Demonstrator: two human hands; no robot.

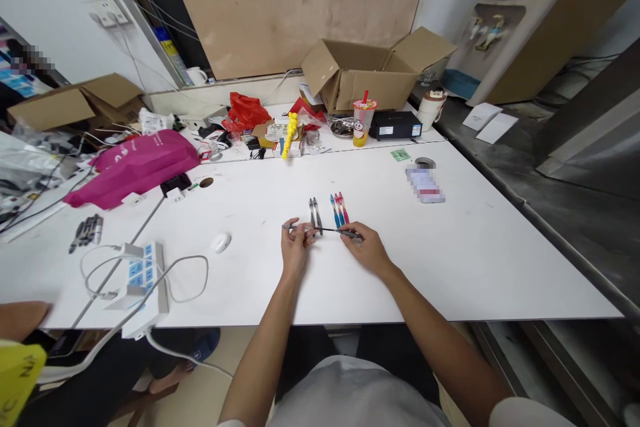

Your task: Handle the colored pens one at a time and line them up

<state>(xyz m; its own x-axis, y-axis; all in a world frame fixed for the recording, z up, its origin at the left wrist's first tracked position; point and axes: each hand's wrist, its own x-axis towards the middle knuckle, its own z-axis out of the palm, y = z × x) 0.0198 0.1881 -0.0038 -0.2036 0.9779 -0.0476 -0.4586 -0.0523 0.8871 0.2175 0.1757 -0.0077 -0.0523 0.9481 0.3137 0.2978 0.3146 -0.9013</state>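
In the head view, the left hand (pixel 296 245) pinches a pale pen piece (pixel 289 226) in its fingers; the right hand's (pixel 369 249) fingers pinch a dark pen piece (pixel 352 234), a thin rod (pixel 329 230) between them. They are on the person's side of the colored pens (pixel 339 209); gray pens (pixel 314 211) lie left of those. Light, level, aligned grips should spare the rod from bending.

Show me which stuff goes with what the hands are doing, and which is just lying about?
Probably part of it:
pen parts in both hands
grey pens
coloured pens

Just lying about:
drink
purple bag
plug strip
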